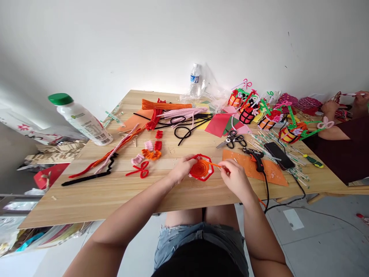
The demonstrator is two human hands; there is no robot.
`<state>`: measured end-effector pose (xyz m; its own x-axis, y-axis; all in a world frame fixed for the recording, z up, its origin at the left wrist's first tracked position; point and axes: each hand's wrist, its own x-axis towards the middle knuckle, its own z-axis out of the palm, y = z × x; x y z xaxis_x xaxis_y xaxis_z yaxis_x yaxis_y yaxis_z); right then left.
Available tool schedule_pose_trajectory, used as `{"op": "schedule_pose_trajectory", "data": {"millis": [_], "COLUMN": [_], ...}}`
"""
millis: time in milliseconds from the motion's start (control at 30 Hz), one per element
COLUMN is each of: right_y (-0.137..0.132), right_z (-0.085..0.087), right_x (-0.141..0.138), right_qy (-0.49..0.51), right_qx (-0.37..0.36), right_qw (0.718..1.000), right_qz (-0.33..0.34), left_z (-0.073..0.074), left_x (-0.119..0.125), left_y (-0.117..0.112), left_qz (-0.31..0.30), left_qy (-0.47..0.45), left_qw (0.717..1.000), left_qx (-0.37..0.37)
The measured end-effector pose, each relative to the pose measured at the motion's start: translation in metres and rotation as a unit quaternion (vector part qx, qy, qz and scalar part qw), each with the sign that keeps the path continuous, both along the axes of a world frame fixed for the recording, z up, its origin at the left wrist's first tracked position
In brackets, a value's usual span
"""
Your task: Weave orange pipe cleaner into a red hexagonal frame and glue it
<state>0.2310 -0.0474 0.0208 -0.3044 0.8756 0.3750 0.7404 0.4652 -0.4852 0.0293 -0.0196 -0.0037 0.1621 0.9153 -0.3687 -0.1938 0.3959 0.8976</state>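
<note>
My left hand [182, 168] grips the left edge of a small piece made of pipe cleaners [201, 168], an orange coil inside a red hexagonal frame, held just above the wooden table [115, 192]. My right hand [235, 176] pinches the loose orange pipe cleaner end [213, 164] that runs out of the coil to the right. Both hands are closed on their holds.
Scissors [232, 139], a black glue gun [256, 157] on orange paper, a phone [279, 154], loose pipe cleaners [170, 111], small finished baskets [248, 109], a white bottle [83, 121] and a water bottle [195, 80] lie around. Another person's arms [343, 130] work at the right end.
</note>
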Motion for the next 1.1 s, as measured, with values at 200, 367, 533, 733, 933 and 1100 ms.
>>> {"op": "schedule_pose_trajectory", "data": {"millis": [200,367,533,733,933,1100], "right_y": [0.007,0.02,0.028,0.026,0.028,0.029], "right_z": [0.004,0.001,0.005,0.009,0.006,0.005], "right_x": [-0.008,-0.015,-0.022,-0.026,-0.025,-0.024], "right_qy": [-0.073,-0.044,-0.042,0.003,0.03,0.033], "right_qx": [-0.008,0.004,-0.012,-0.07,-0.078,-0.092], "right_qw": [0.997,0.999,0.998,0.994,0.995,0.994], "right_qz": [0.01,0.028,0.051,0.085,0.054,0.053], "left_z": [0.005,0.002,0.0,0.0,0.003,0.006], "left_x": [0.001,0.001,0.001,0.0,0.001,0.003], "left_y": [-0.003,-0.003,-0.003,-0.002,-0.004,-0.005], "left_qz": [-0.021,-0.024,-0.026,-0.028,-0.026,-0.035], "left_qy": [0.007,-0.002,-0.01,-0.005,0.008,0.007], "left_qw": [1.0,1.0,1.0,1.0,1.0,0.999], "left_qx": [0.011,0.017,0.012,0.014,0.01,0.015]}}
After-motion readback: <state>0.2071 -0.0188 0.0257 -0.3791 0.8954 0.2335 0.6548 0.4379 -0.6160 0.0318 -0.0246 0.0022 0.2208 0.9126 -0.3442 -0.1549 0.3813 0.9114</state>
